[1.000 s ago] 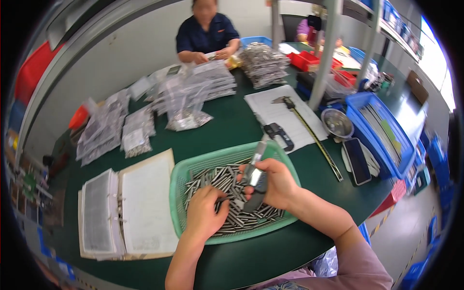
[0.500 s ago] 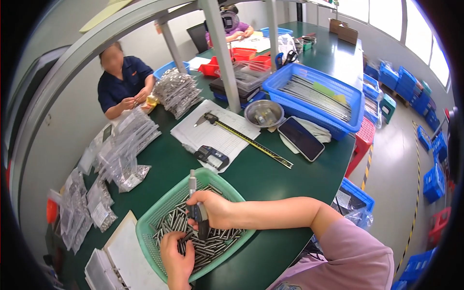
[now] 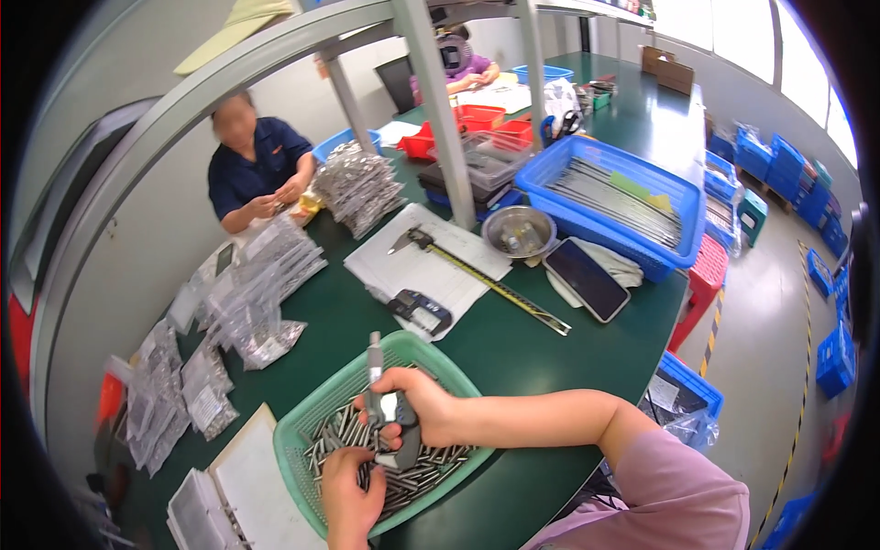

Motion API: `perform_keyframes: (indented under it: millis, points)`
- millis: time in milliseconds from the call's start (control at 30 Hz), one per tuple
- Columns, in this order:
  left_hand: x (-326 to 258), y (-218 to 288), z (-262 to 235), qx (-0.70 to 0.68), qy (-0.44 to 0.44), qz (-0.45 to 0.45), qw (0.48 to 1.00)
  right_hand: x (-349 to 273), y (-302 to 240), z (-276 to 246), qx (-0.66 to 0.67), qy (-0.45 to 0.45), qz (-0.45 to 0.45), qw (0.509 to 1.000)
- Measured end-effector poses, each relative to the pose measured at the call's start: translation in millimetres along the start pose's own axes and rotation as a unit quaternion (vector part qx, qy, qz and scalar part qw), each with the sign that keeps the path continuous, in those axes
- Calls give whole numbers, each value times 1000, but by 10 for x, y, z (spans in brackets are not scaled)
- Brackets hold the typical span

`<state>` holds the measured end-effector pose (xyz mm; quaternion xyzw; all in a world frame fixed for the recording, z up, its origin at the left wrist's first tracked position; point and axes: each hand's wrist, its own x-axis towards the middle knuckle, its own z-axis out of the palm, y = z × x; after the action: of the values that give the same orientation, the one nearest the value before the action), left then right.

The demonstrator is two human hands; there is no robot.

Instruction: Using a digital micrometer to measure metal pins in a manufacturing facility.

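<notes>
My right hand (image 3: 422, 403) is wrapped round a micrometer (image 3: 375, 356), its silver thimble pointing up and its dark frame low over the pins. Below it, my left hand (image 3: 350, 495) reaches into a green plastic basket (image 3: 287, 451). Its thumb and fingers are pinched by the lower end of the micrometer, on what looks like a metal pin, mostly hidden by the fingers. Loose metal pins (image 3: 420, 482) fill the basket's bottom.
Beyond the basket lie a digital caliper (image 3: 486, 280) on paper sheets, a phone (image 3: 587, 280), a steel bowl (image 3: 519, 231) and a blue basket of rods (image 3: 683, 243). Bagged parts (image 3: 247, 302) and an open binder (image 3: 252, 486) are left. Two people sit farther back.
The whole view has shifted slightly, so everything appears lower and to the right. The micrometer has turned a little in my right hand. My left fingers stay close to its lower end.
</notes>
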<state>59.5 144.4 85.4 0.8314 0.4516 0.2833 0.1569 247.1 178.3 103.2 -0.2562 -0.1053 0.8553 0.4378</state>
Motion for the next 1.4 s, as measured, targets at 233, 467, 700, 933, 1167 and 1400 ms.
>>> perform_keyframes:
  millis: [233, 467, 700, 933, 1167, 1400]
  points:
    - [18, 36, 4, -5, -37, 70, 997, 22, 1, -84, -9, 46, -32, 998]
    - [61, 45, 91, -11, -48, 73, 996, -12, -73, -146, 12, 83, -22, 996]
    - [-29, -108, -117, -59, 56, -30, 996, 72, 12, -9, -3, 78, -24, 997]
    - [-523, -146, -1718, -460, 635, 213, 583, -29, -28, -15, -24, 71, -56, 996]
    - [-261, 100, -895, -429, 412, 31, 803, -52, 20, 25, -57, 69, -50, 995]
    - [-65, 479, -311, -529, -154, -67, 832, -28, -110, -158, -40, 63, -52, 996]
